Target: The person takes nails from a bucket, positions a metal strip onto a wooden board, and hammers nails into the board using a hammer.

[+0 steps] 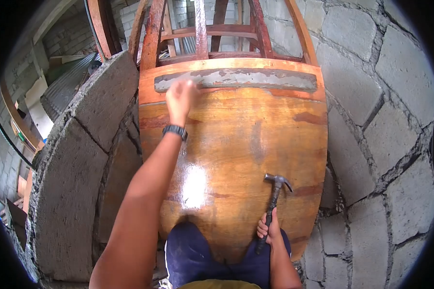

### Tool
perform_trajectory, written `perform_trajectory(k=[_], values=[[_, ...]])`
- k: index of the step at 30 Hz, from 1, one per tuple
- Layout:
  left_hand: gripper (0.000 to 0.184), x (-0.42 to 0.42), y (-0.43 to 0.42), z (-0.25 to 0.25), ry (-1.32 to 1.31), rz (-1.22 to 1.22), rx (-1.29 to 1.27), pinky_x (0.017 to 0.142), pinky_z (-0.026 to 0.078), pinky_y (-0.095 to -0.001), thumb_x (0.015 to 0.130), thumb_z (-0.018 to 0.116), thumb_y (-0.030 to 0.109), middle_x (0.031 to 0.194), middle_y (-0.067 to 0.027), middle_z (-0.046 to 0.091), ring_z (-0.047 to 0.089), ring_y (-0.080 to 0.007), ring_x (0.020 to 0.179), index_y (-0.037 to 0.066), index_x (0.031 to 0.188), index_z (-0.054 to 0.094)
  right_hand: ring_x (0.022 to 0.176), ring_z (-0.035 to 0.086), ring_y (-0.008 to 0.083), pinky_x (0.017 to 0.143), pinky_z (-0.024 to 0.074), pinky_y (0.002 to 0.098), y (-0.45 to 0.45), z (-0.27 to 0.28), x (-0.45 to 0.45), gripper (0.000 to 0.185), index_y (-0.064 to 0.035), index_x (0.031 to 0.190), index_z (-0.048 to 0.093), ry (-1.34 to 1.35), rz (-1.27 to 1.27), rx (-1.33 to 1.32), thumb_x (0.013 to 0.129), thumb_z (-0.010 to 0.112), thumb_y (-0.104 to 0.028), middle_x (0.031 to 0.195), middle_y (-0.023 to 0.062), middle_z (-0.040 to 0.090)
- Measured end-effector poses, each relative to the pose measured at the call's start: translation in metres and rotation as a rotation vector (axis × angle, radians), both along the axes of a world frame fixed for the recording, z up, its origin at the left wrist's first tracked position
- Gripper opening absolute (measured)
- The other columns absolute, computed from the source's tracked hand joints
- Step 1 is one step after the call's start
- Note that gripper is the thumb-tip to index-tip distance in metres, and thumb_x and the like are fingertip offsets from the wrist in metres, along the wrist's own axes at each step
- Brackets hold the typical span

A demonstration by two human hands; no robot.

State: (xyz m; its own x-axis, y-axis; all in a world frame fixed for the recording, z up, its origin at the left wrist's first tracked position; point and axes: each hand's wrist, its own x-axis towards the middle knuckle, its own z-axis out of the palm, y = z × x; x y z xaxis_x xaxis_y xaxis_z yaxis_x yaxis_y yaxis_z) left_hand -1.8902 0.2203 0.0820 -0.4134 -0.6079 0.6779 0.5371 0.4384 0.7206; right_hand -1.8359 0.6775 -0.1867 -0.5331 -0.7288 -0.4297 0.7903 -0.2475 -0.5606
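Observation:
My right hand point(270, 227) is wrapped round the dark handle of a claw hammer point(275, 192), low over my right thigh. The hammer's metal head points up and lies over a glossy brown plywood panel point(246, 144). My left hand point(181, 94), with a dark watch point(175, 131) on the wrist, is at the near edge of a grey-smeared wooden strip point(241, 78) across the panel's far end. Its fingers are curled closed and partly blurred; whatever they may hold cannot be made out.
Concrete block walls point(390, 82) rise on the right, and a lower block wall point(67, 192) stands close on the left. Reddish timber framing point(202, 33) rises beyond the panel. Corrugated metal sheet point(70, 86) and scrap lie past the left wall.

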Motion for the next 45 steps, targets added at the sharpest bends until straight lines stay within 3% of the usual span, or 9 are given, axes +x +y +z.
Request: perform_trajectory(k=[4,6,10,12,17,25,28,36,45], values=[[0.017,-0.041,-0.022,0.024,-0.008,0.336,-0.256,0.084,0.052,-0.0293,0.105,0.056,0.014,0.092,-0.0081,0.074,0.067,-0.0135,0.085,-0.002,0.102,0.061,0.033,0.035,0.0131,0.033,0.0351,0.0309,0.000,-0.002,0.000,0.068,-0.0141,0.074,0.047,-0.008,0.006,0.002,0.098,0.032,-0.075,0.048,-0.0013,0.036],[0.020,-0.059,-0.033,0.018,-0.018,0.426,-0.331,0.080,0.053,-0.0408,0.104,0.052,0.020,0.091,-0.0179,0.072,0.071,-0.0321,0.084,0.002,0.106,0.063,0.033,0.035,0.0135,0.033,0.0346,0.0311,0.001,-0.003,-0.002,0.068,-0.0138,0.074,0.047,-0.013,0.001,0.002,0.098,0.032,-0.075,0.048,-0.0009,0.036],[0.020,-0.075,-0.043,0.002,0.058,0.419,-0.196,0.079,0.053,-0.0412,0.104,0.052,0.020,0.092,-0.0189,0.072,0.071,-0.0336,0.086,0.002,0.107,0.061,0.034,0.034,0.0133,0.033,0.0349,0.0313,0.000,-0.004,-0.002,0.069,-0.0130,0.074,0.047,-0.049,0.013,0.012,0.099,0.031,-0.075,0.048,-0.0007,0.037],[0.015,-0.074,-0.043,0.001,0.054,0.425,-0.217,0.084,0.051,-0.0300,0.108,0.051,0.014,0.095,-0.0129,0.076,0.067,-0.0133,0.088,0.001,0.105,0.057,0.034,0.034,0.0134,0.034,0.0351,0.0313,0.000,-0.004,-0.001,0.069,-0.0126,0.074,0.047,-0.044,0.004,-0.001,0.099,0.030,-0.075,0.049,-0.0007,0.037],[0.012,-0.075,-0.044,0.001,0.122,0.306,-0.230,0.084,0.050,-0.0270,0.107,0.051,0.009,0.094,-0.0096,0.074,0.065,-0.0112,0.088,0.000,0.105,0.058,0.034,0.035,0.0135,0.034,0.0356,0.0317,0.001,-0.008,0.000,0.068,-0.0124,0.075,0.047,-0.037,-0.008,0.003,0.100,0.031,-0.073,0.049,-0.0004,0.037],[0.016,-0.071,-0.045,-0.001,0.107,0.229,-0.230,0.085,0.051,-0.0285,0.106,0.053,0.011,0.096,-0.0089,0.076,0.065,-0.0110,0.090,-0.002,0.103,0.063,0.036,0.036,0.0141,0.037,0.0373,0.0320,-0.003,-0.001,0.011,0.065,-0.0118,0.080,0.047,0.166,0.012,0.131,0.101,0.032,-0.071,0.052,0.0010,0.038],[0.019,-0.072,-0.046,0.000,0.103,0.285,-0.326,0.082,0.053,-0.0352,0.104,0.056,0.017,0.094,-0.0125,0.076,0.071,-0.0267,0.092,0.002,0.103,0.068,0.036,0.035,0.0144,0.037,0.0370,0.0317,-0.012,0.012,0.011,0.064,-0.0107,0.080,0.046,0.292,0.042,0.185,0.102,0.031,-0.070,0.052,0.0006,0.036],[0.015,-0.062,-0.048,0.001,0.045,0.371,-0.506,0.116,0.039,-0.0464,0.099,0.061,0.013,0.096,-0.0133,0.074,0.069,-0.0348,0.094,0.005,0.103,0.073,0.044,0.044,0.0092,0.042,0.0367,0.0268,-0.098,0.183,-0.052,0.059,-0.0012,0.097,0.059,1.109,-0.173,0.150,0.102,0.048,-0.059,0.057,0.0008,0.049],[0.014,-0.069,-0.056,-0.007,0.073,0.361,-0.516,0.117,0.037,-0.0483,0.094,0.064,0.006,0.101,-0.0123,0.075,0.070,-0.0315,0.096,0.007,0.104,0.075,0.058,0.052,0.0127,0.054,0.0413,0.0330,-0.225,0.282,-0.086,0.047,-0.0002,0.095,0.060,1.614,-0.393,0.198,0.103,0.056,-0.046,0.061,0.0049,0.051]])
